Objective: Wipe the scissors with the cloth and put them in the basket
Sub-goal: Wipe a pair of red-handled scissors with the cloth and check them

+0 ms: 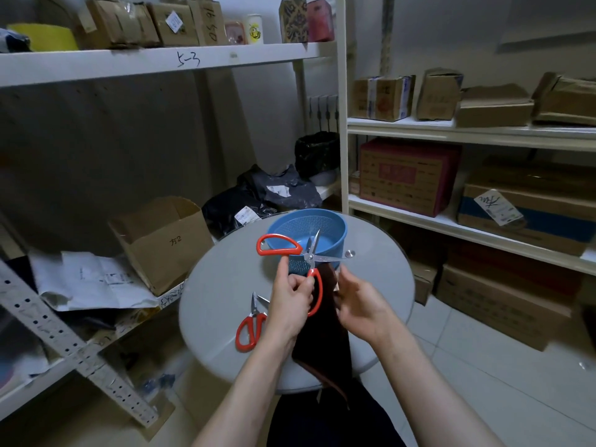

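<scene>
My left hand grips red-handled scissors by the lower handle, holding them spread wide open just in front of the blue perforated basket. One blade points up over the basket, the other points right. My right hand holds a dark brown cloth, which hangs down between my hands over the near table edge. A second pair of red-handled scissors lies on the round grey table, left of my left wrist.
White shelving with cardboard boxes stands to the right and above left. An open carton, loose papers and black bags crowd the left shelf beside the table. Tiled floor shows at the lower right.
</scene>
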